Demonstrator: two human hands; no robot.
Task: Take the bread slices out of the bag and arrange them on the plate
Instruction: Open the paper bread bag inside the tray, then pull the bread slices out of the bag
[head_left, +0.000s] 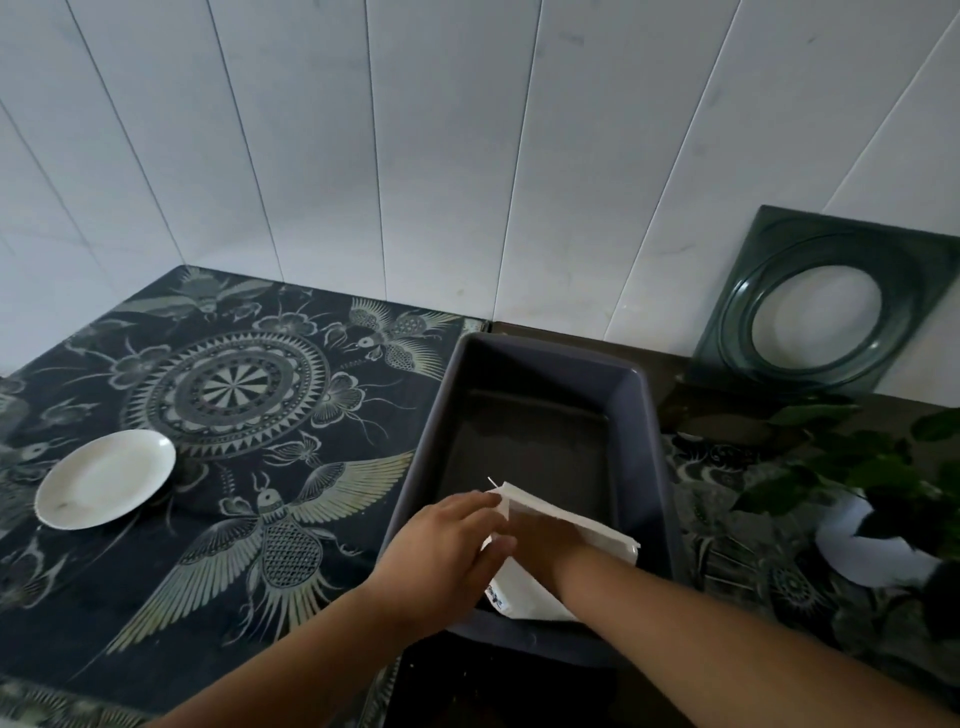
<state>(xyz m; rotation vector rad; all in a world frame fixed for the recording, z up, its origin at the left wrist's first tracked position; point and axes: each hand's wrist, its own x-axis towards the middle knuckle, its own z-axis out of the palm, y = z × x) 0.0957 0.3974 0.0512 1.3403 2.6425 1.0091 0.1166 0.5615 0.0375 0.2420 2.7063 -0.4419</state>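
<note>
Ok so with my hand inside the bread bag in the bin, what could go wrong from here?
The right hand is inside the white bag, so slices could get crushed unseen. The left hand only holds the bag's open edge, so the bag may lift out of the grey bin too. The white plate sits far left, so slices could drop on the way.

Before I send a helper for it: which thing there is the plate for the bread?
Start from the dark cloth with pale bird and mandala patterns. The plate sits at its left edge, left of the grey tub. It is the only round, plain white dish, and nothing lies on it.
</note>
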